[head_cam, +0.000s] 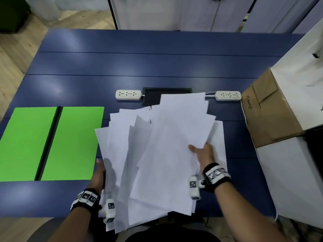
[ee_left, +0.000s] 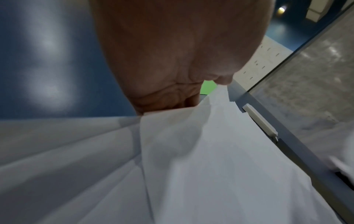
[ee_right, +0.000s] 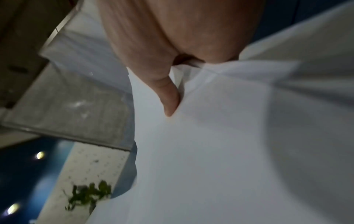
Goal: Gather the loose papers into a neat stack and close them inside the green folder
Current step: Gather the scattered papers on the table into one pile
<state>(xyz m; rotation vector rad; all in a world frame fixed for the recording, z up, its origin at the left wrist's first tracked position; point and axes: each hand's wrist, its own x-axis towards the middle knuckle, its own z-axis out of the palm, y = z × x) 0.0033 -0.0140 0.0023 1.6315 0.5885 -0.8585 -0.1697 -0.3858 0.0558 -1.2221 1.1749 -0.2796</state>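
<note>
My left hand [head_cam: 98,173] sits at lower centre-left of the head view, on the left edge of the loose papers [head_cam: 162,154]; fingers go under/behind the sheets, so I hold that side, tho the exact grip is hidden; in the left wrist view the palm [ee_left: 168,53] meets the paper edge [ee_left: 201,151] & fingertips can't be seen; my right hand [head_cam: 202,151] is right of centre, thumb on top of the upper sheets, fingers beneath, pinching them; right wrist view shows the thumb [ee_right: 166,94] pressed into the white sheets [ee_right: 229,144]; papers are fanned & uneven, mid-frame, spread over the blue table [head_cam: 157,63], near edge hanging past the table front; green folder [head_cam: 52,142] lies open & flat at left of frame, just beside the papers, dark spine down its middle; two white power strips [head_cam: 128,94] & a black tray [head_cam: 152,95] sit above the papers; cardboard box [head_cam: 267,112] at right
</note>
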